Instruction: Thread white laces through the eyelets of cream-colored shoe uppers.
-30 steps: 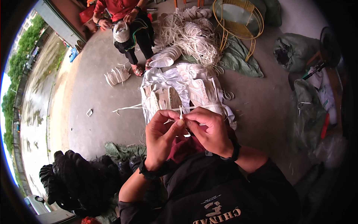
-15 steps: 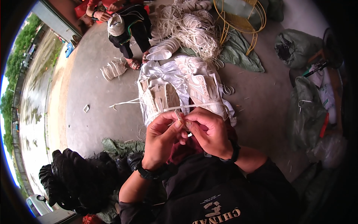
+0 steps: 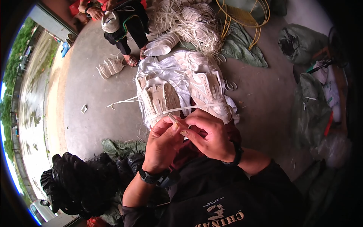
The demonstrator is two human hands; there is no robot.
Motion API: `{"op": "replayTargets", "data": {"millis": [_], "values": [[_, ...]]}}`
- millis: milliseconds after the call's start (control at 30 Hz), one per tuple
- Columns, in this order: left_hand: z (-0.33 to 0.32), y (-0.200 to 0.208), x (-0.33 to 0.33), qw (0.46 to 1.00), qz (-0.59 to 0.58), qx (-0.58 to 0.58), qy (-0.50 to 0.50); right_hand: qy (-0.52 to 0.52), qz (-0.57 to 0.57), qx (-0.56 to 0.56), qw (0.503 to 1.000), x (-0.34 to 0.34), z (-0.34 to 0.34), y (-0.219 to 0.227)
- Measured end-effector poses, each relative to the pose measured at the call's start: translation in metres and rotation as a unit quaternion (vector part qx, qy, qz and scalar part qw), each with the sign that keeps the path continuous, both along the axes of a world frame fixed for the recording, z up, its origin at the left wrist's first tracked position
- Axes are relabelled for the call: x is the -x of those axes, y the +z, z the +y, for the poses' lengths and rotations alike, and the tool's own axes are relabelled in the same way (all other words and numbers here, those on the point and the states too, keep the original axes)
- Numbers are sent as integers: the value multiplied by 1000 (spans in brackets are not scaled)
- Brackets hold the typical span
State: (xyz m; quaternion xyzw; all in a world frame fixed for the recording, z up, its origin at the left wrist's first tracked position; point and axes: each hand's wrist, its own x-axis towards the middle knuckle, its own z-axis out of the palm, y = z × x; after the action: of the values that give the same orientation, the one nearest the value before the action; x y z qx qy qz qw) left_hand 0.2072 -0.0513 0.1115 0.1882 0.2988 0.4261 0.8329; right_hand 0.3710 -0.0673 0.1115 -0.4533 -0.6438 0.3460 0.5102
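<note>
Pale beige shoe uppers lie across my lap on a white cloth [image 3: 153, 68], one group of uppers [image 3: 162, 97] on the left and another stack [image 3: 206, 87] on the right. A flat white lace [image 3: 191, 108] stretches over both, its loose end hanging off to the left. My left hand [image 3: 160, 145] is closed, pinching a small narrow greyish strip [image 3: 172, 118] between thumb and forefinger; its kind is unclear. Against those fingertips my right hand [image 3: 211, 138] is closed too, thumb and forefinger nearly together. Whatever it grips is hidden by the fingers.
Ahead sits another person [image 3: 130, 28] handling pale uppers. Beside them is a heap of uppers and laces [image 3: 200, 32]. A yellow-framed chair [image 3: 261, 20] stands far right, sacks [image 3: 300, 43] along the right. Black bundled items [image 3: 77, 181] lie near left; a small bundle [image 3: 110, 69] is on the floor.
The strip in my left hand has tilted over to the left. My right thumb has come closer to the left fingertips. The whole view has shifted slightly.
</note>
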Motion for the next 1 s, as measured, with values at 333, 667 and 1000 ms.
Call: {"op": "replayTargets", "data": {"millis": [333, 667, 1000], "values": [[26, -34, 9, 997, -55, 46, -40, 1, -27, 6, 1000, 2, 28, -30], [42, -59, 15, 996, -65, 51, -24, -2, -34, 24, 999, 12, 47, -46], [42, -61, 16, 999, -9, 43, 4, -6, -69, 27, 997, 18, 50, -47]]}}
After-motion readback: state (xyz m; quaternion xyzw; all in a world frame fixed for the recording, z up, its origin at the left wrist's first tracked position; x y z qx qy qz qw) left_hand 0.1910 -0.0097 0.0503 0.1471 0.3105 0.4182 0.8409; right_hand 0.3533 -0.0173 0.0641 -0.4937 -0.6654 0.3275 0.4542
